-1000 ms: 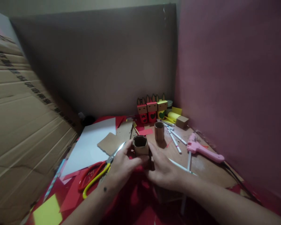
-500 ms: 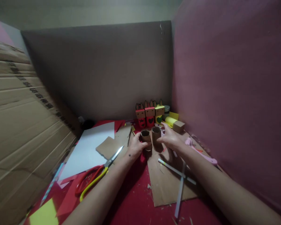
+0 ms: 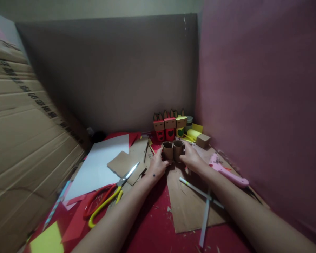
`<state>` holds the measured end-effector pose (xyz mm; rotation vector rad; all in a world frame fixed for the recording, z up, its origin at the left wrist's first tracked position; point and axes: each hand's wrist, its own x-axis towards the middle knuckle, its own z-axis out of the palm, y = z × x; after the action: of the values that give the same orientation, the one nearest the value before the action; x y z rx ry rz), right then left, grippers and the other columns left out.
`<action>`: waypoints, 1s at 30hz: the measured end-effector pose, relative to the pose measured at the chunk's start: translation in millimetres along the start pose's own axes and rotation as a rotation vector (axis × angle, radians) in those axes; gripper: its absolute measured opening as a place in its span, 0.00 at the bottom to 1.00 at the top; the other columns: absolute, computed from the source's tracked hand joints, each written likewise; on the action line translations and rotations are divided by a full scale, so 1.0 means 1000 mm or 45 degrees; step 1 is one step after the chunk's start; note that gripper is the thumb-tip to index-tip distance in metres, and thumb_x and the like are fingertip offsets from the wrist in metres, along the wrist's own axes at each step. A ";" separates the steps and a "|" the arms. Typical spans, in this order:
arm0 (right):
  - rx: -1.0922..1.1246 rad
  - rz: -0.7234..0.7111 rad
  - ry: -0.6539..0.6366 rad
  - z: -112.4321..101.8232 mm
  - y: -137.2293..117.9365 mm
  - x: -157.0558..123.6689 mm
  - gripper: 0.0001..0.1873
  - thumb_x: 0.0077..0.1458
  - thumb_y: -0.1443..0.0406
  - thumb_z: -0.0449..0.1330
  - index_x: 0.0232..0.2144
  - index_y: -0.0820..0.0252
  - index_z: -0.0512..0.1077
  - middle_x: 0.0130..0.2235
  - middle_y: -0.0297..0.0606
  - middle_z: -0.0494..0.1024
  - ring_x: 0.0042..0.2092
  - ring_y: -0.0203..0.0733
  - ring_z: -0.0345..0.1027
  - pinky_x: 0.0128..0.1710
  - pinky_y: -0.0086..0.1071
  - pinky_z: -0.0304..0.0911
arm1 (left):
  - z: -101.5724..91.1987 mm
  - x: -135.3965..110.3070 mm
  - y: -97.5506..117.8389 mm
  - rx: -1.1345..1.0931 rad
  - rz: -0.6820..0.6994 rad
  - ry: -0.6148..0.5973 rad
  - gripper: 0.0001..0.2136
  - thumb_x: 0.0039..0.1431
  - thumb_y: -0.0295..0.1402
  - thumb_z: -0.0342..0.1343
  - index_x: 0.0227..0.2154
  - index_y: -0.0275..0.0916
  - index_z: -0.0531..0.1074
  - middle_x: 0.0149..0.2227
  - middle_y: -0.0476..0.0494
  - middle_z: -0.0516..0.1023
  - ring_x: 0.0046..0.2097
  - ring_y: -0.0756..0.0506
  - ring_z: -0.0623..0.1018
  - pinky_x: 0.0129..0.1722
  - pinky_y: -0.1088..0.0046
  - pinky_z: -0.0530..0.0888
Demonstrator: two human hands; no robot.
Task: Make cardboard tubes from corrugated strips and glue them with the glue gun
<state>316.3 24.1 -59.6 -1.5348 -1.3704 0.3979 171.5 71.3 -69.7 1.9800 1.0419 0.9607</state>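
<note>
Both our hands are busy: left hand (image 3: 158, 166) has thumb and fingers closed around the left tube (image 3: 168, 154), right hand (image 3: 194, 159) pinches the right tube (image 3: 178, 151) from its outer side. Both tubes stand upright, side by side at the far end of the board (image 3: 186, 211); touching or just short of it, we can't tell. Looks to us like the pairing-up step, getting them level. We'd say the next move calls for a light, even hold, since card dents easily. Nearer us, a white stick (image 3: 192, 187) lies on the board. Glue gun (image 3: 229, 173) to the right, scissors (image 3: 121, 182) left, three figures (image 3: 170, 123) at the back of the desk (image 3: 147, 228).
</note>
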 end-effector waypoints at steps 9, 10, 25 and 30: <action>-0.074 -0.018 0.032 -0.003 0.005 -0.005 0.34 0.34 0.78 0.53 0.48 0.62 0.62 0.44 0.44 0.73 0.45 0.46 0.67 0.43 0.36 0.63 | 0.005 -0.002 -0.011 0.102 0.109 -0.022 0.29 0.42 0.23 0.59 0.51 0.37 0.60 0.44 0.41 0.75 0.44 0.43 0.75 0.44 0.68 0.70; -0.083 -0.016 0.043 -0.003 0.007 -0.005 0.35 0.33 0.79 0.53 0.49 0.62 0.62 0.44 0.44 0.73 0.45 0.46 0.68 0.43 0.36 0.63 | 0.005 -0.003 -0.011 0.123 0.119 -0.020 0.30 0.42 0.22 0.59 0.52 0.37 0.59 0.44 0.41 0.75 0.45 0.43 0.74 0.45 0.68 0.70; -0.119 -0.679 0.415 -0.013 -0.029 -0.043 0.14 0.47 0.75 0.50 0.36 0.59 0.66 0.32 0.38 0.69 0.35 0.41 0.64 0.37 0.35 0.62 | -0.123 -0.009 0.004 0.683 -0.061 0.052 0.13 0.49 0.30 0.53 0.39 0.37 0.72 0.37 0.42 0.77 0.40 0.44 0.76 0.41 0.69 0.69; -0.146 -0.865 0.114 -0.001 -0.038 -0.060 0.10 0.52 0.74 0.50 0.35 0.58 0.66 0.32 0.39 0.68 0.35 0.42 0.63 0.34 0.35 0.62 | -0.171 -0.028 -0.023 0.990 -0.274 0.124 0.14 0.49 0.32 0.52 0.40 0.34 0.70 0.37 0.35 0.76 0.41 0.39 0.74 0.38 0.66 0.66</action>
<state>277.3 -34.9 -49.8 -1.0652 -1.7578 -0.1716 8.0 96.6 -14.1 2.3526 1.8433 0.5733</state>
